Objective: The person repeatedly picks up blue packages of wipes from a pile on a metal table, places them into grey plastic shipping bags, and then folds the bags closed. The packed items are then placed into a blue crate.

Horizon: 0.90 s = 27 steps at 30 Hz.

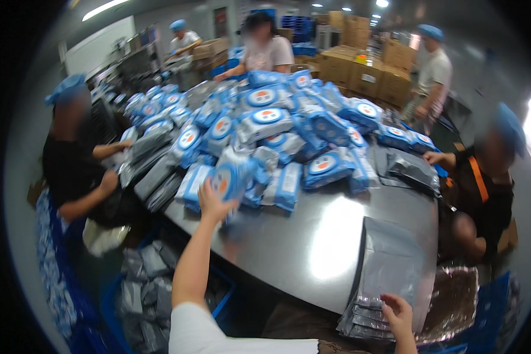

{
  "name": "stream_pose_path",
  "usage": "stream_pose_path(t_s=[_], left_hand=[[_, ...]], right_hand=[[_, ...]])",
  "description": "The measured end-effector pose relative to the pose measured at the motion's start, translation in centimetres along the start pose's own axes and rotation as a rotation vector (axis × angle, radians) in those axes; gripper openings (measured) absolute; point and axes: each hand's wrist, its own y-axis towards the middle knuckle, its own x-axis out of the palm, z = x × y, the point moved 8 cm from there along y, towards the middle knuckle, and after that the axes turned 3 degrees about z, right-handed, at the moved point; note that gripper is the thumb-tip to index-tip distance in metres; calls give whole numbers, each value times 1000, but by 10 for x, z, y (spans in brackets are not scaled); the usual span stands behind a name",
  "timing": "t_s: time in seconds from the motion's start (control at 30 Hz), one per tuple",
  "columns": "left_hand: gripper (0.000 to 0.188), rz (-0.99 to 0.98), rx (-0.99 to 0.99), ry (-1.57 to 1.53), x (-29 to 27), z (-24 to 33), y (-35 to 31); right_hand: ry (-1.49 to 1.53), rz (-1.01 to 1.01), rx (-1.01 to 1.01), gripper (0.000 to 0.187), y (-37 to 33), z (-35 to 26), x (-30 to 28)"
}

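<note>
My left hand (215,206) is stretched out to the near side of the big heap and closed around a soft blue-and-white pack of wipes (235,179), slightly blurred by motion. More packs of wipes (266,118) like it lie piled around and behind, some touching the held one. My right hand (399,314) is low at the right, at the near end of a stack of flat grey plastic mailing bags (389,259). Its fingers are slightly curled and apart, touching or just over the top bag, with nothing seen lifted in them.
The shiny metal table (277,248) carries the heap. At left, a person (71,153) handles filled grey bags (147,156); another person (484,177) works at right beside grey bags. A blue crate (109,307) of grey parcels stands below left. Cardboard boxes (354,71) are stacked behind.
</note>
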Motion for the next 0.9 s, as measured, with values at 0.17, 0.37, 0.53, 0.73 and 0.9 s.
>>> stream_pose_path(t_s=[0.17, 0.37, 0.53, 0.73, 0.9], left_hand=[[94, -408, 793, -331, 3, 208, -129], [76, -639, 1376, -545, 29, 382, -240], [36, -558, 856, -714, 89, 351, -259], [26, -560, 1014, -439, 67, 351, -345], [28, -549, 927, -299, 80, 350, -346]], right_hand=[[-622, 148, -765, 79, 3, -106, 28], [-1088, -31, -462, 91, -6, -102, 1], [-1102, 324, -241, 92, -19, -55, -39], [-312, 419, -178, 85, -9, -7, -90], [997, 299, 110, 72, -27, 28, -109]])
